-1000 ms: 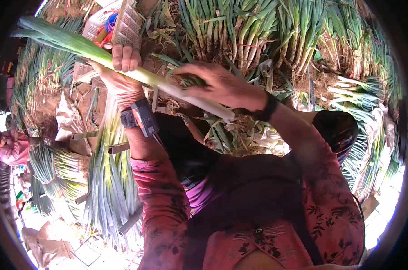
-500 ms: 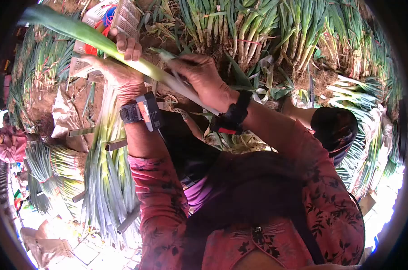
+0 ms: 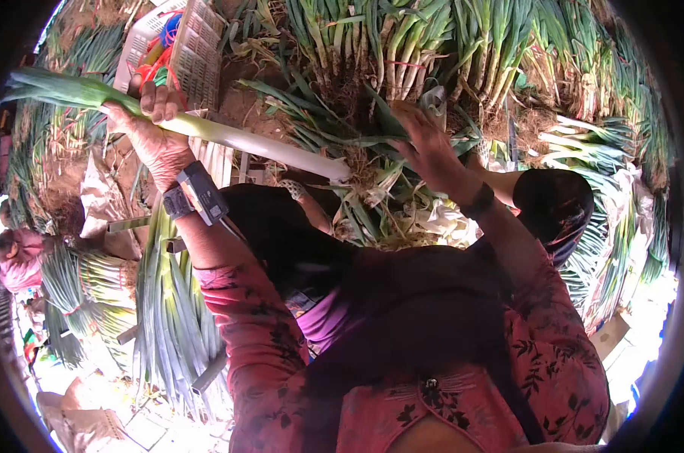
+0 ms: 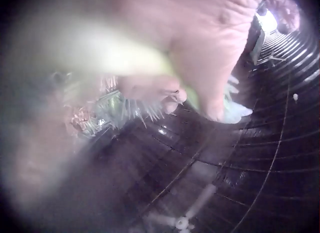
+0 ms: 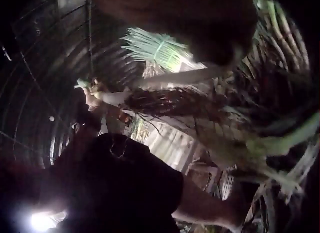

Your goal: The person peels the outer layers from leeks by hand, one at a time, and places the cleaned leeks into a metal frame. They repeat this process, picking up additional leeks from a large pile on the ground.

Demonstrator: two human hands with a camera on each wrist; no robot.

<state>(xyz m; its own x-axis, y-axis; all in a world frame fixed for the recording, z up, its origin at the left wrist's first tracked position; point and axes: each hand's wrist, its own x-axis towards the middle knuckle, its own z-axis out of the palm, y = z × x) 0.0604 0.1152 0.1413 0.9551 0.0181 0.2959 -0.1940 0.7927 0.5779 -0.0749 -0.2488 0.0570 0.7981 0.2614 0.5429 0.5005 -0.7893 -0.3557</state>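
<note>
Leek [image 3: 274,153] is up in front of you, above knee and lap, in your left hand [image 3: 155,143]. Long axis slants across the head view: green leaves off to the upper left, white shank running down to the right, root end between your two hands. Left fingers curl round it where green turns pale, clamped on the stalk. Left wrist view: stalk close and blurred.

Your right hand [image 3: 432,155] is beside the root end, apart from it, fingers extended, thumb spread away from them. You hold nothing in it that I can make out.

Around you: plastic crate [image 3: 198,64] with coloured ties, just beyond the left hand, which overlaps its near corner in view. Loose leaves [image 3: 312,128] on the ground past the shank; trimmings [image 3: 444,219] below the right hand. Brown roots crowd the shank's tip; cannot tell whose they are. Tied bundles [image 3: 402,57] stand upright farther out; more leeks [image 3: 583,151] lie to your right. Long leeks [image 3: 177,309] lie across metal bars [image 3: 210,374] by your left forearm. Another person [image 3: 21,260] at far left, in pink.
</note>
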